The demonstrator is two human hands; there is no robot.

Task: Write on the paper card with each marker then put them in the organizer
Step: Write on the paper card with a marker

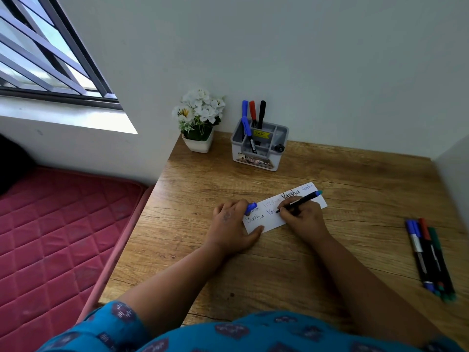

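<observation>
A white paper card (274, 219) lies on the wooden desk (355, 189), with several handwritten words on it. My right hand (303, 218) grips a black marker (304, 199) with a blue end, its tip touching the card. My left hand (232, 224) presses the card's left end and holds a blue cap (251, 207) between its fingers. The grey organizer (260, 148) stands at the back of the desk, with several markers upright in it: blue, red and black. Several more markers (429, 257) lie in a bunch at the desk's right side.
A white pot of white flowers (199, 120) stands left of the organizer, in the back corner against the wall. A red quilted mattress (58, 235) lies below the desk's left edge. A barred window (48, 52) is at the upper left.
</observation>
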